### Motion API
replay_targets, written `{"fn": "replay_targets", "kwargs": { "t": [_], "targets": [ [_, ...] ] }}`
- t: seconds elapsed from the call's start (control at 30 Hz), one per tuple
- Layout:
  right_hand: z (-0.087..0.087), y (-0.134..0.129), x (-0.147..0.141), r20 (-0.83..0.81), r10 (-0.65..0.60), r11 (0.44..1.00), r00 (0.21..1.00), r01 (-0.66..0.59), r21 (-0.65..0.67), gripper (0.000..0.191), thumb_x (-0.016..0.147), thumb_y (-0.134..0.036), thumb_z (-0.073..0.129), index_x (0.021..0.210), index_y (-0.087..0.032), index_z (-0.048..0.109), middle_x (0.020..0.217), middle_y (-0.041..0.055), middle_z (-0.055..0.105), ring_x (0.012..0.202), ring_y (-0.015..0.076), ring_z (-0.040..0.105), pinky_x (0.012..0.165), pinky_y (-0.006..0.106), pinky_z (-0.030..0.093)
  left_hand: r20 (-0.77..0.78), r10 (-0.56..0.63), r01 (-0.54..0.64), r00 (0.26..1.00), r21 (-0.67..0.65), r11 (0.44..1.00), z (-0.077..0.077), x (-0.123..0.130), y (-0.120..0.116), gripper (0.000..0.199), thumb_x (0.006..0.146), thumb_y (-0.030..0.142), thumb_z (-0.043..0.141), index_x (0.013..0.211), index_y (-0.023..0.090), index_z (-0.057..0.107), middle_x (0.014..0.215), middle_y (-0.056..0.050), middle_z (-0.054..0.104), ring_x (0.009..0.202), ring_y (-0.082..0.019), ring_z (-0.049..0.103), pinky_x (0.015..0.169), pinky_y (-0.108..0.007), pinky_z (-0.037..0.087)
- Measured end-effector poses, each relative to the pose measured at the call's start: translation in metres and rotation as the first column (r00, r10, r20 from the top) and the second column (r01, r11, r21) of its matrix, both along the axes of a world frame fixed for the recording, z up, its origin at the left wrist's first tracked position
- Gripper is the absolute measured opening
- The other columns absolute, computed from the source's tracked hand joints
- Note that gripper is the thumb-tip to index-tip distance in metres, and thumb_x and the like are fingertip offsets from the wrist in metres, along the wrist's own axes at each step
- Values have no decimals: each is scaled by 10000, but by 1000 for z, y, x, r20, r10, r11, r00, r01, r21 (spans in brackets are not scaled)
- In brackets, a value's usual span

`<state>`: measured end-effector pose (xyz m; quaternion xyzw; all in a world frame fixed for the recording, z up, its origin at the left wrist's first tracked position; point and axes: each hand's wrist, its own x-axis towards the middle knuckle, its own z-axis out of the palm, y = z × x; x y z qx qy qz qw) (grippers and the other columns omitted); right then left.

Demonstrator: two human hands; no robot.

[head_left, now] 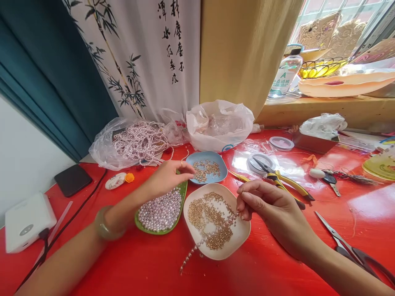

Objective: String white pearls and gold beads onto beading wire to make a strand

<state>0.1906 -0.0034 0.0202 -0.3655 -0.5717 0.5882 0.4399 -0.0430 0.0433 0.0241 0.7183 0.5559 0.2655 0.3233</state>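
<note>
My left hand (173, 174) reaches over the near left edge of a blue dish (224, 174) of small gold beads. Its thumb and forefinger are apart, and no held bead shows. My right hand (265, 201) is closed in a pinch on a beaded strand (193, 250). That strand of pinkish pearls and small beads hangs from the fingers across a white dish (196, 191) of gold beads, its end lying on the red table. Partly under my left forearm, a green dish (137, 224) holds loose pale pearls (160, 211).
Behind the dishes lie pearl strands (142, 139) in plastic and a white plastic bag (219, 127). Yellow-handled pliers (286, 183), thread spools (281, 143) and scissors (342, 240) are to the right. A white device (29, 222) with a cable and a black phone-like slab (73, 180) are left.
</note>
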Motion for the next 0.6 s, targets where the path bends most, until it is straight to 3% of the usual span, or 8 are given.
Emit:
{"fn": "replay_targets", "kwargs": {
  "t": [0.13,0.2,0.3,0.37,0.43,0.6],
  "targets": [
    [-2,3,0,-9,-25,998,1000,24,-56,89,751,-273,588,741,-185,594,578,-14,587,513,88,536,504,213,424,-113,101,-93,988,75,993,3,-33,21,185,686,284,536,789,166,633,824,-48,663,743,-164,581,705,-292,417],
    [-3,4,0,-11,-40,996,999,39,-82,100,744,-282,594,755,-183,593,590,-9,592,524,90,537,506,212,419,-212,95,-84,973,61,995,3,-50,28,189,671,288,538,778,164,633,781,-43,662,716,-168,582,677,-292,414],
    [-3,6,0,4,-50,994,999,51,-98,121,738,-287,599,701,-172,586,597,-3,594,532,89,534,515,210,413,-381,-116,95,917,-73,993,4,-65,30,169,669,259,529,765,179,642,779,-29,664,719,-166,579,660,-273,397],
    [-3,6,-1,19,-47,994,999,49,-94,136,732,-284,603,668,-166,582,592,-2,586,529,88,527,515,209,410,-473,-269,218,839,-161,963,6,-64,26,172,663,239,535,787,195,646,801,-23,659,729,-165,572,645,-258,386],
    [-3,6,-1,33,-41,995,999,44,-88,138,735,-282,600,668,-163,581,591,0,578,525,90,521,512,211,410,-563,-320,259,762,-187,947,6,-58,20,198,641,224,559,820,208,641,840,-24,651,764,-177,563,645,-257,377],
    [-3,5,-1,49,-19,993,999,25,-117,148,737,-299,600,682,-165,573,605,3,576,532,92,524,518,213,419,-715,-184,216,674,-48,975,2,-47,15,256,664,117,478,863,205,612,950,-46,626,885,-211,534,686,-285,360]
  ]
}}
